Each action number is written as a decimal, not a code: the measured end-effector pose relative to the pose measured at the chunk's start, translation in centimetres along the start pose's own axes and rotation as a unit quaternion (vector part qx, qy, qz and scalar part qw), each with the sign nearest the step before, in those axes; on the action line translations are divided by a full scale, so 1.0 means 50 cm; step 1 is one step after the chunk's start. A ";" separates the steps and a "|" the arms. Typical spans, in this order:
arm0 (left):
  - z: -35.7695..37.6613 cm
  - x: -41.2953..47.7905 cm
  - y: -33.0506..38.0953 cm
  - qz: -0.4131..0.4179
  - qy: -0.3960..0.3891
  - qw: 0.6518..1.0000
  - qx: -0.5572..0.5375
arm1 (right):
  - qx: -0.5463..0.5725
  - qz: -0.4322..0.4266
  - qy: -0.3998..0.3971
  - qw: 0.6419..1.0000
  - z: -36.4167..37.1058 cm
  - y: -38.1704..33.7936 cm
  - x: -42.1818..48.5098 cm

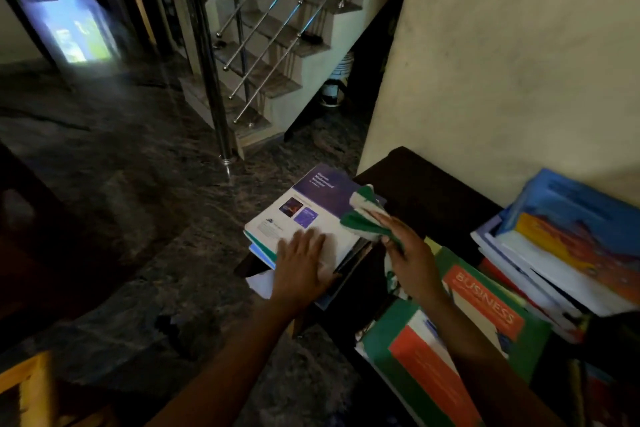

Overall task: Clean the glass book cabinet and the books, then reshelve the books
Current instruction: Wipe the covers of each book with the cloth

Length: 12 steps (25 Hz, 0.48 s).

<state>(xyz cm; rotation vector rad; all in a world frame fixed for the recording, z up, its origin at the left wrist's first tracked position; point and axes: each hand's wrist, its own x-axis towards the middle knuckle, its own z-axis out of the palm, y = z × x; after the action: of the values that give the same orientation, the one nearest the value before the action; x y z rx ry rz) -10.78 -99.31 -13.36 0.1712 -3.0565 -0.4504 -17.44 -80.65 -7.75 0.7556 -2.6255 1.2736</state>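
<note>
The glossy book tops a stack overhanging the tabletop edge; it is likely slick and floppy, so brace its cover. Your left hand lies flat on it, and your right hand grips the cloth at its corner.

L hand flat, R round cloth

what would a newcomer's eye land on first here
Probably the two hands at centre: the left hand presses flat on a purple and white book, while the right hand holds a green and white cloth on it. Next, the green and orange BUSINESS book at lower right, beside a slumped pile of books.
</note>
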 end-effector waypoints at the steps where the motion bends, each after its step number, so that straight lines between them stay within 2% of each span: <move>1: 0.000 0.012 0.010 -0.016 -0.035 0.998 0.046 | 0.001 0.003 0.015 1.000 -0.014 0.005 -0.005; 5: -0.010 0.026 0.016 -0.013 -0.149 0.983 0.103 | 0.031 0.025 0.031 0.999 -0.034 0.011 -0.030; 8: -0.036 0.012 0.023 0.018 -0.191 0.971 0.143 | 0.049 0.045 0.030 0.997 -0.047 0.013 -0.053; 10: -0.071 -0.006 0.032 0.059 -0.166 0.971 0.162 | 0.049 0.055 0.038 0.997 -0.065 0.016 -0.063; 12: -0.120 -0.009 0.046 0.089 -0.078 0.987 0.106 | 0.044 0.066 0.048 0.996 -0.092 0.019 -0.064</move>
<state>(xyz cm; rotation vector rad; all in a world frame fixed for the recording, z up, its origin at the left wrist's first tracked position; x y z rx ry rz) -10.19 -98.79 -6.97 -0.1359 -3.2288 -0.1328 -15.59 -75.39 -6.52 0.5242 -2.5951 1.4305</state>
